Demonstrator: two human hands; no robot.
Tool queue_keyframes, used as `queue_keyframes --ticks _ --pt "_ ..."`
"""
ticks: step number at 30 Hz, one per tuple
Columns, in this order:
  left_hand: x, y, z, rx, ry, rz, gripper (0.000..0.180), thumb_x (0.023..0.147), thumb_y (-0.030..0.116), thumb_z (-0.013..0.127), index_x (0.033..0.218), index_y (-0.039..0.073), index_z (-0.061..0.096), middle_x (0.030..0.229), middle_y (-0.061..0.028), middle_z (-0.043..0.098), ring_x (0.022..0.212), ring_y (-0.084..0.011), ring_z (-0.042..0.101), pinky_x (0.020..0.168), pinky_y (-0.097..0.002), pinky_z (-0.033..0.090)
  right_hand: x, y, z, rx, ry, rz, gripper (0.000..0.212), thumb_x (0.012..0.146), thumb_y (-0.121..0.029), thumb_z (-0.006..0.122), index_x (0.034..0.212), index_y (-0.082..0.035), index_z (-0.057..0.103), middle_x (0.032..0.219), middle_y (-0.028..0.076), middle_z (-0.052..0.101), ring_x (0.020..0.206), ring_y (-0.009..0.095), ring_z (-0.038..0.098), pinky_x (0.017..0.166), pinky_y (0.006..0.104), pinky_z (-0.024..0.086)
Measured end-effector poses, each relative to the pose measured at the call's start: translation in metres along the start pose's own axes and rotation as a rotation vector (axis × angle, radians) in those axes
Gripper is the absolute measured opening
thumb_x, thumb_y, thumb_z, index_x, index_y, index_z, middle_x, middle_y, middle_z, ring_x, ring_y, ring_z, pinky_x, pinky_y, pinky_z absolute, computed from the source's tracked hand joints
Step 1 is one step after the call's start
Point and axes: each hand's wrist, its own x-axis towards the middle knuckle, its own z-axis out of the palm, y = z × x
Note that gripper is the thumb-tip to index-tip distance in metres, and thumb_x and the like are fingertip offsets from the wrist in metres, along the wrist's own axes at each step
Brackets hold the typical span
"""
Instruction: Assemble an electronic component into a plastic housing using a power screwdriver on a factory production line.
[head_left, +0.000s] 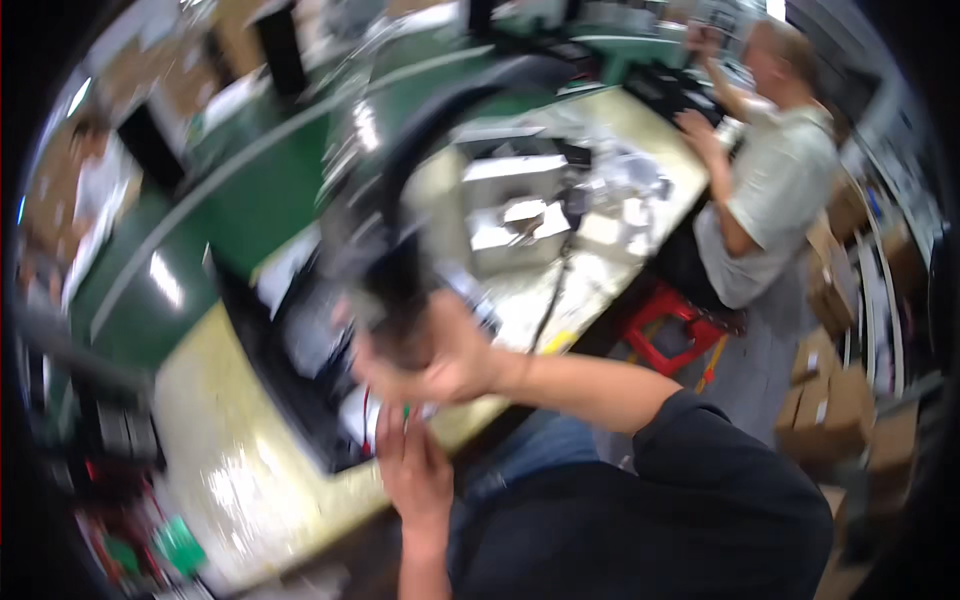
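Note:
In my right hand is a dark, upright power tool, smeared by motion, with the fingers closed around it. A thick black cord arcs from its top toward the far side. My left hand lies lower, fingers stretched forward over the near edge of a black open housing. Its fingertips are by a small green bit and a red wire; whether they touch the wire I cannot tell. Clear plastic-like material shows inside the housing, and the tool's tip is hidden behind my right hand.
Shiny clear bags and a pale box-like fixture stand on the yellowish table. Beyond runs a green conveyor. A co-worker sits at the right near a red stool. Cardboard boxes stack on the floor.

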Motion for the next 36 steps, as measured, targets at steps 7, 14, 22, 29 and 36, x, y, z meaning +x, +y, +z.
queue_keyframes --ticks 7,14,22,29,36 --pt "-0.022 -0.003 -0.013 0.127 0.035 -0.021 0.026 0.093 0.009 0.057 0.108 -0.009 0.070 0.110 -0.0289 0.068 0.101 -0.0454 0.064 0.095 -0.0493 0.050 -0.003 0.034 0.003 -0.208 0.054 -0.162 0.073 0.088 -0.018 0.072 0.148 0.001 0.034 0.089 0.007 0.060 0.081 0.013 0.057 0.072 0.0331 0.048" --pt "-0.002 -0.010 -0.037 0.189 -0.048 0.196 0.020 0.095 0.008 0.062 0.104 -0.006 0.072 0.109 -0.0252 0.071 0.098 -0.0393 0.069 0.092 -0.0450 0.053 -0.009 -0.055 -0.017 0.162 0.235 -0.481 0.065 0.093 -0.006 0.061 0.149 -0.008 0.030 0.076 -0.001 0.050 0.053 0.007 0.049 0.048 0.0238 0.042" --pt "0.121 0.019 -0.128 0.197 -0.030 0.292 0.047 0.089 0.015 0.072 0.130 -0.006 0.059 0.135 -0.0274 0.057 0.124 -0.0387 0.057 0.108 -0.0446 0.042 -0.025 -0.080 -0.130 -0.034 0.783 -0.358 0.055 0.095 -0.009 0.061 0.143 -0.003 0.035 0.076 0.000 0.051 0.048 0.009 0.051 0.044 0.0260 0.044" --pt "0.182 -0.064 -0.097 0.226 -0.606 0.071 0.119 0.070 0.028 0.089 0.154 -0.010 0.014 0.157 -0.0327 0.025 0.149 -0.0402 0.023 0.123 -0.0413 0.019 -0.017 0.019 -0.175 -0.529 0.908 -0.272 0.070 0.090 -0.028 0.071 0.142 0.003 0.037 0.111 0.017 0.058 0.096 0.025 0.062 0.091 0.0384 0.050" --pt "0.190 -0.066 -0.080 0.176 -0.564 0.140 0.133 0.056 0.023 0.094 0.154 -0.010 0.011 0.155 -0.0330 0.025 0.146 -0.0410 0.025 0.122 -0.0441 0.020 -0.034 0.009 -0.150 -1.010 0.933 -0.420 0.062 0.086 -0.009 0.067 0.142 -0.003 0.041 0.132 0.019 0.044 0.125 0.036 0.045 0.110 0.0436 0.035"
